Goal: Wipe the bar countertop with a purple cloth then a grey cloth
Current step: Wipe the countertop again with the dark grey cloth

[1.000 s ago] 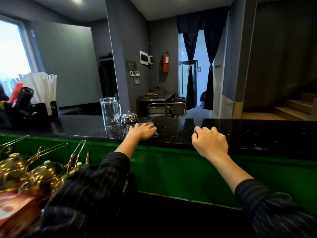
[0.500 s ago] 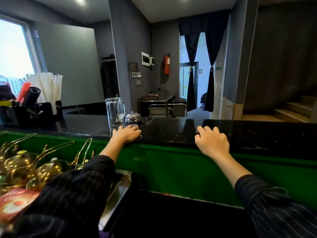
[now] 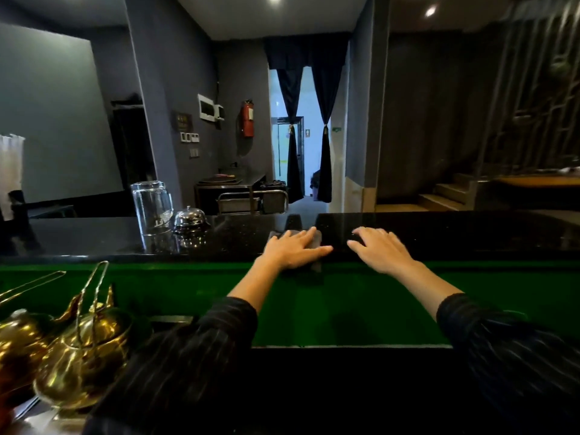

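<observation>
Straight beyond the fingers [image 3: 298,243], dark curtains [image 3: 324,120] framed a bright doorway [image 3: 309,146] in the grey walls [image 3: 169,73]. A red fire extinguisher [image 3: 247,118] hung up-left of the fingers; wooden steps [image 3: 439,196] rose off to their right.

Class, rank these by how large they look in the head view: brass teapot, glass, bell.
1. Brass teapot, though its nearness to the camera enlarges it.
2. Glass.
3. Bell, beside the glass.

Dim interior, blurred, wide-angle edge distortion
</observation>
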